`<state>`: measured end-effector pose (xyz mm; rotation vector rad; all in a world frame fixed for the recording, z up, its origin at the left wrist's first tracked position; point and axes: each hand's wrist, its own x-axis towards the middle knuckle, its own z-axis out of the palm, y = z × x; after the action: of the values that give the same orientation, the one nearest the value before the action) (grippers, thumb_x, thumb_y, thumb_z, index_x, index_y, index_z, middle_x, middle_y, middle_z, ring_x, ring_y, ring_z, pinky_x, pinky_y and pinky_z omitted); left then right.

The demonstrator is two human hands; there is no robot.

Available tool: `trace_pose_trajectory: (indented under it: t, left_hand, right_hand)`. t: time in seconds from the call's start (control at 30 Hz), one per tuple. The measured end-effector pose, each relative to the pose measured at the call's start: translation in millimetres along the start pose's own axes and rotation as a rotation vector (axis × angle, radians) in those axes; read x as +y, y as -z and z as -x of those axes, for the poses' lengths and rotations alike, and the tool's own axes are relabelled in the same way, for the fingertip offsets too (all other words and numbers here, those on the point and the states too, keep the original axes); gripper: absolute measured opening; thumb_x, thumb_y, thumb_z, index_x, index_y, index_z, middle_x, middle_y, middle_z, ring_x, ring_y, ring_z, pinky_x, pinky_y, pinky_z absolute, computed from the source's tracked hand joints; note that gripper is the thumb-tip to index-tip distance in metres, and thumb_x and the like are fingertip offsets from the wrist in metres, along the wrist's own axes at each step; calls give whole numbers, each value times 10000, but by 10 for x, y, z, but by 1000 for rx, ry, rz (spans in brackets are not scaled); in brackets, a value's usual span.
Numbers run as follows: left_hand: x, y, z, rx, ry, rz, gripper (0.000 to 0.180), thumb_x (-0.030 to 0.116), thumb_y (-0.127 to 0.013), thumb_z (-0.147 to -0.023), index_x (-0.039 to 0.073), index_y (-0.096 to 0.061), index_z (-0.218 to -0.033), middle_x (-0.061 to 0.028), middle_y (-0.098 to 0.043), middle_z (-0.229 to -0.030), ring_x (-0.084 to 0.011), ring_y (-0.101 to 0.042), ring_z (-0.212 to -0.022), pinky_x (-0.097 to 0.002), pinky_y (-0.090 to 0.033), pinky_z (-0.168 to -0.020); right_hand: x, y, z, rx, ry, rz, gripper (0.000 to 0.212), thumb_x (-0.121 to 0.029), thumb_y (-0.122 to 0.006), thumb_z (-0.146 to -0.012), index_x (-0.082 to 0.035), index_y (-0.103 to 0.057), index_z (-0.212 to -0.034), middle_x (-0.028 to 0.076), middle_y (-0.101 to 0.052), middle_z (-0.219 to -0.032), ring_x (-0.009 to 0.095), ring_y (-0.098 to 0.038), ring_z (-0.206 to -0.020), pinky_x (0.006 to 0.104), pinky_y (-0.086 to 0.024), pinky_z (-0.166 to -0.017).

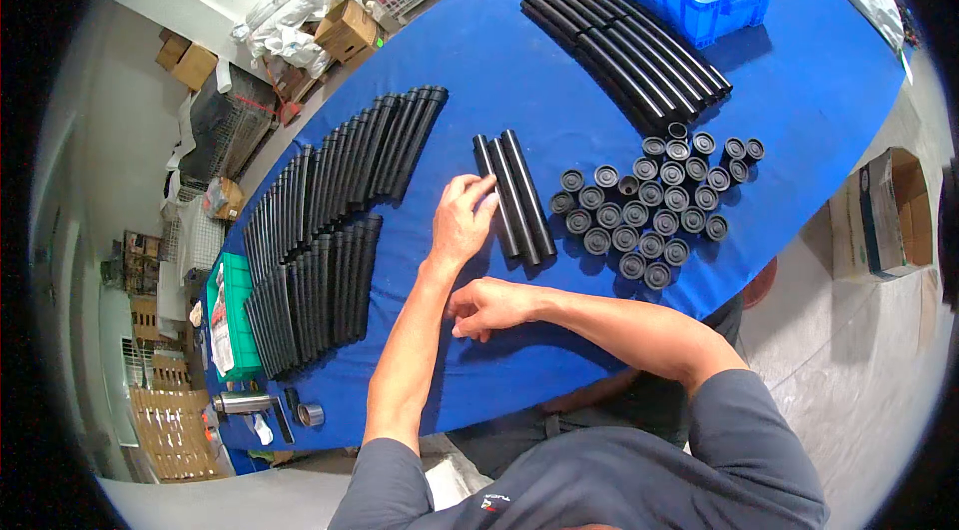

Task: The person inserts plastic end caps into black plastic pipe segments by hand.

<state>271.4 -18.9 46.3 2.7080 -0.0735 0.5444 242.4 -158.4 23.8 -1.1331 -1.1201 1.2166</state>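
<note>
Three black tubes (521, 192) lie side by side in the middle of the blue-covered table. My left hand (463, 218) reaches over the leftmost tube, its fingertips resting on it and its fingers apart. Close to my left forearm, my right hand (491, 307) hovers above the cloth with loosely bent, parted fingers; nothing shows in it. To the right of the tubes stands a cluster of round black end caps (650, 193). On the left, two rows of black tubes with wider capped ends (335, 162) lie packed together.
More plain black tubes (629, 45) lie at the far right, beside a blue crate (714, 15) holding clear plastic bags. At the left edge are a green crate (235, 315) and a tape roll (312, 415). A cardboard box (879, 215) stands on the floor at right.
</note>
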Motion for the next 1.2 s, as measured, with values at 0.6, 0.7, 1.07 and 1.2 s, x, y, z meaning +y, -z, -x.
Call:
trace_pose_trajectory:
  t: [0.6,0.7,1.07,1.2]
  left_hand:
    - [-187,360,406,-79,271,-214,507,172,-699,-800,46,-551,-1269,-198,-664,-991,-375,-654,-912,-448,-513,-819]
    - [-63,607,774,-196,489,-157,545,170,-692,-821,51,-505,-1319,-232,-657,-1095,-396,-638,-1032,-467,-503,-897]
    - [171,776,706,-60,311,-244,544,266,-783,-770,57,-608,-1240,-137,-656,-1101,-284,-644,-992,-391,-523,-828]
    - [687,488,129,-210,78,191,449,137,-752,-786,96,-639,-1219,-89,-664,-1122,-229,-629,-999,-366,-542,-763]
  right_hand:
    - [-61,13,70,-99,12,-21,285,-206,-710,-867,43,-660,-997,94,-683,-798,166,-667,-653,309,-566,-591]
    - [-113,16,102,-167,-18,35,274,-221,-715,-865,31,-669,-960,91,-678,-797,162,-662,-655,304,-560,-568]
    - [-80,-17,49,-279,-47,8,253,-244,-721,-849,3,-675,-881,68,-651,-759,149,-639,-637,296,-538,-532]
    - [-100,30,97,-271,-37,22,274,-257,-715,-848,11,-665,-879,77,-649,-769,156,-640,-639,302,-539,-543]
